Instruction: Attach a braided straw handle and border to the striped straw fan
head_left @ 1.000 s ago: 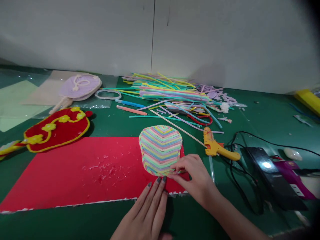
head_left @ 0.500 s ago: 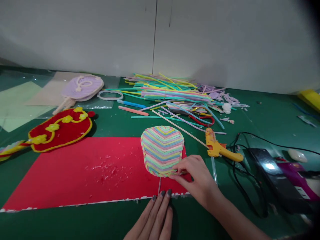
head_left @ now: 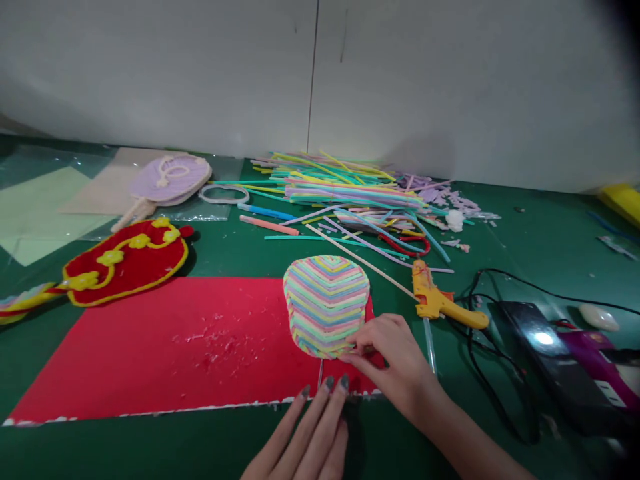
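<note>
A rounded panel (head_left: 327, 307) of pastel chevron stripes lies on the right part of a red sheet (head_left: 150, 353). My right hand (head_left: 387, 353) pinches the panel's lower right edge between thumb and fingers. From the panel's bottom a thin wire (head_left: 321, 373) runs down toward my left hand (head_left: 310, 433). That hand rests at the sheet's front edge, its fingers stretched out, with nothing seen in its grasp. Whether its fingertips touch the wire is unclear.
Behind lies a pile of pastel strips (head_left: 345, 187). A yellow glue gun (head_left: 440, 303) and black cables (head_left: 480, 360) are at the right, beside a black device (head_left: 540, 340). A red fan (head_left: 125, 263) and a lilac fan (head_left: 170, 180) lie left.
The fingers of my left hand have spread slightly apart. My right hand keeps its pinch on the panel. The whole view has shifted a little.
</note>
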`<action>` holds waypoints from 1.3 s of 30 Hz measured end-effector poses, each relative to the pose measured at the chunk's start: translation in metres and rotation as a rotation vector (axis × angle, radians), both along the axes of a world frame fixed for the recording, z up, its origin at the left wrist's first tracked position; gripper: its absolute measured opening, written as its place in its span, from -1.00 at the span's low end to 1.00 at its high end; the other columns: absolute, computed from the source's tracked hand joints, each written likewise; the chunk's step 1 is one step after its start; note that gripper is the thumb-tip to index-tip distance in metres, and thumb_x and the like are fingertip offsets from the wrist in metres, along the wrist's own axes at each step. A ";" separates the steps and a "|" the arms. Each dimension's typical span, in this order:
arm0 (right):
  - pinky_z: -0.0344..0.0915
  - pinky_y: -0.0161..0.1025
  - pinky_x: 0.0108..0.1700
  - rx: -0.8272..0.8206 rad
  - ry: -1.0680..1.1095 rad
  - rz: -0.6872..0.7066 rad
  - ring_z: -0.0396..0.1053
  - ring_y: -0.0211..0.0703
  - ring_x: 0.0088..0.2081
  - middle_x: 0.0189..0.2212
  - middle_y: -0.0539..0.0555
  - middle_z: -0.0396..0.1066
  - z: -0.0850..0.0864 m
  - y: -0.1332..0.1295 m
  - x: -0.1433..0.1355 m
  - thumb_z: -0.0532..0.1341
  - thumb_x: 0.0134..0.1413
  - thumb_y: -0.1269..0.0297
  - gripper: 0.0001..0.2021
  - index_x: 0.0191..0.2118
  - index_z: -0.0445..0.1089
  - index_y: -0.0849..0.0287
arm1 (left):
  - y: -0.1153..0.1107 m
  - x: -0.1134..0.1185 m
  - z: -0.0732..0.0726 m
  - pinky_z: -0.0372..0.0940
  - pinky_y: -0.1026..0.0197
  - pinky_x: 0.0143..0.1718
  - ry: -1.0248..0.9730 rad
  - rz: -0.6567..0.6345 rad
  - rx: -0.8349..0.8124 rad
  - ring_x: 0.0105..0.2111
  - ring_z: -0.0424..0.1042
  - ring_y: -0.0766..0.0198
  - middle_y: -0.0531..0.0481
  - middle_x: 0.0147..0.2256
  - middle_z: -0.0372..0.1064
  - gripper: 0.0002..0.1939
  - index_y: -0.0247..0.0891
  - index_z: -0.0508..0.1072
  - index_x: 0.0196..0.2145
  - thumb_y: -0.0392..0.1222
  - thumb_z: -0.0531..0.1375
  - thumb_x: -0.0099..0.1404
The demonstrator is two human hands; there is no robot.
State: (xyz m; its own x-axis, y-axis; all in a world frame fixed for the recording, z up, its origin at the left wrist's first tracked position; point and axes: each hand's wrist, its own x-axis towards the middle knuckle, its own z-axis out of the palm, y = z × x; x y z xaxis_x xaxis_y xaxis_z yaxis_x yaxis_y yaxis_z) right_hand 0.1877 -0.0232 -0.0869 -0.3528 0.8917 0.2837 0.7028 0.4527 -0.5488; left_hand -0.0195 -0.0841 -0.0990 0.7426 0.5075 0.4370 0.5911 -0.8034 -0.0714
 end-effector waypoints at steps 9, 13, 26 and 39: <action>0.12 -0.20 -0.14 -0.011 -0.022 0.012 0.38 -0.24 -0.33 -0.45 -0.04 0.43 0.001 0.000 0.000 0.21 0.13 0.28 -0.80 -0.46 0.19 0.13 | 0.018 -0.006 0.005 -0.24 -0.03 0.25 0.116 0.024 -0.038 0.19 0.09 -0.05 -0.32 0.03 0.33 -0.27 -0.43 0.39 -0.05 0.31 -0.10 0.26; 0.12 -0.21 -0.14 -0.016 -0.034 0.015 0.38 -0.25 -0.33 -0.43 -0.04 0.43 0.002 0.000 -0.001 0.21 0.12 0.26 -0.80 -0.46 0.21 0.13 | 0.017 -0.006 0.011 -0.01 0.04 0.16 0.061 0.025 -0.063 0.06 0.27 0.01 -0.28 -0.01 0.38 -0.35 -0.42 0.41 -0.09 0.25 -0.09 0.30; 0.12 -0.21 -0.15 -0.062 -0.005 0.040 0.34 -0.25 -0.34 -0.46 -0.08 0.35 0.001 0.001 0.002 0.22 0.10 0.33 -0.81 -0.43 0.17 0.12 | 0.218 -0.039 0.031 0.23 0.22 -0.18 -0.192 0.381 -0.901 -0.24 0.41 0.15 -0.07 -0.27 0.48 -0.59 -0.27 0.47 -0.30 0.06 -0.04 0.25; 0.12 -0.23 -0.17 -0.024 -0.020 0.039 0.31 -0.26 -0.36 -0.47 -0.09 0.33 -0.005 0.003 0.002 0.25 0.06 0.33 -0.81 -0.42 0.18 0.12 | 0.216 -0.024 0.047 0.22 0.20 -0.15 -0.366 0.329 -1.117 -0.23 0.36 0.16 -0.06 -0.33 0.44 -0.64 -0.30 0.45 -0.42 0.08 0.12 0.09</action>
